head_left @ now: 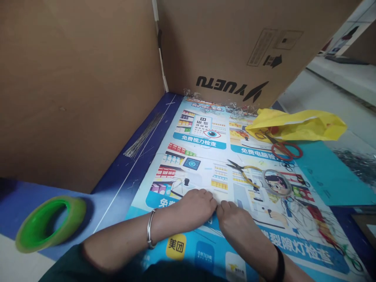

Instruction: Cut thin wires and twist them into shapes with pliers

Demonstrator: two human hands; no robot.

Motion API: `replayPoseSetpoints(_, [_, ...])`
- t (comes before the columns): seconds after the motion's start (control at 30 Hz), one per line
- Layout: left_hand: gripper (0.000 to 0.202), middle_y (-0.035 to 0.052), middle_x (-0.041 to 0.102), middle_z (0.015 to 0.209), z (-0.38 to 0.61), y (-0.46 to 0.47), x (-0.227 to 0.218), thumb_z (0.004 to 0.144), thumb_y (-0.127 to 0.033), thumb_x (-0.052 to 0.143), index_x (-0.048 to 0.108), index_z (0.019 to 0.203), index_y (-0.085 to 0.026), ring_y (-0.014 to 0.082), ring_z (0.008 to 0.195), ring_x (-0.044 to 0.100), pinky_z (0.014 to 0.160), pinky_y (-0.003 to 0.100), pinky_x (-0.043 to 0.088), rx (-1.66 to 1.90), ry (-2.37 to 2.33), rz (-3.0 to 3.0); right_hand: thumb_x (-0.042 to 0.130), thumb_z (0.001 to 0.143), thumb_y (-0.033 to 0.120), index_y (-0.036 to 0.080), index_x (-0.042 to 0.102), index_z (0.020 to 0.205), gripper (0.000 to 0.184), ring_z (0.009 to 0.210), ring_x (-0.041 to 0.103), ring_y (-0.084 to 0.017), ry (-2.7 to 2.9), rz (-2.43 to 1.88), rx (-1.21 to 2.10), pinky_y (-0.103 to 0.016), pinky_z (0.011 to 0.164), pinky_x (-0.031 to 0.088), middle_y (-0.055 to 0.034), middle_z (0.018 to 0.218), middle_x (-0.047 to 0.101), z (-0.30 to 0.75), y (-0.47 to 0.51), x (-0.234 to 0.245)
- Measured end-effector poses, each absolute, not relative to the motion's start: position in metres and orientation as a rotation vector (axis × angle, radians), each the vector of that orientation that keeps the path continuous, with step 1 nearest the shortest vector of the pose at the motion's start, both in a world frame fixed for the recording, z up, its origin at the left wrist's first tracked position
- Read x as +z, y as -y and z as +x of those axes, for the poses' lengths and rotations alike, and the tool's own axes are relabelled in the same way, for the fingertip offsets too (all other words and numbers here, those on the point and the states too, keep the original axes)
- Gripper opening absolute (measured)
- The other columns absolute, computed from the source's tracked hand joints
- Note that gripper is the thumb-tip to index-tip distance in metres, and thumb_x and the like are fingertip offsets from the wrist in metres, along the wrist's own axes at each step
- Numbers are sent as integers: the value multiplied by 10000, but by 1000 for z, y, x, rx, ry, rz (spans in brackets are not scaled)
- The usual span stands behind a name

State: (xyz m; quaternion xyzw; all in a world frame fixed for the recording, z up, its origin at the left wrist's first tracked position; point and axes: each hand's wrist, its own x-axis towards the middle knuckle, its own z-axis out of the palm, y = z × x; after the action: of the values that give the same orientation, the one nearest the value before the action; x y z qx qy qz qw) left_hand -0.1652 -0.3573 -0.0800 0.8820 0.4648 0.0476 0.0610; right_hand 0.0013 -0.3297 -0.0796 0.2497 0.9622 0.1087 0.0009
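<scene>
My left hand (pixel 195 210), with a silver bangle at the wrist, is closed in a pinch above the printed poster sheet (pixel 205 156). My right hand (pixel 237 224), a black band on its wrist, is pinched too, and the fingertips of both hands nearly meet. Whatever lies between the fingers is too small or hidden to make out. Just beyond the hands lie pliers (pixel 249 168) with yellow handles, jaws pointing left. A pale ring-shaped coil (pixel 264 184) rests beside them. Farther back are red-handled scissors (pixel 287 150), partly by a yellow bag (pixel 308 124).
Cardboard panels (pixel 73 86) stand upright at the left and back. A roll of tape (pixel 75 217) with a green core sits at lower left. Thin straight wires (pixel 143 135) lie along the left. Loose thin strands (pixel 308 215) are scattered on the right beside a turquoise sheet (pixel 326 176).
</scene>
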Motion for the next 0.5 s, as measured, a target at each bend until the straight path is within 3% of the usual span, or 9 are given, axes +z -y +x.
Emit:
replayPoseSetpoints(0.2, [16,41,569,847,-167,357,-77,835,-161,523,517,849,-166,209,801,525,644,336,438,208,-1424,2698,529,591,-25,183,471,682,234,526,476,-195,-3139,764,385,-303,467,257,-44,603,537,6,327,-82])
replayPoseSetpoints(0.5, [31,64,548,808,-168,354,-64,824,-138,498,509,852,-142,221,780,501,644,350,399,153,-1570,2815,491,696,-45,167,521,729,216,638,530,-192,-3046,871,270,-287,526,338,-58,699,580,-1,314,-76])
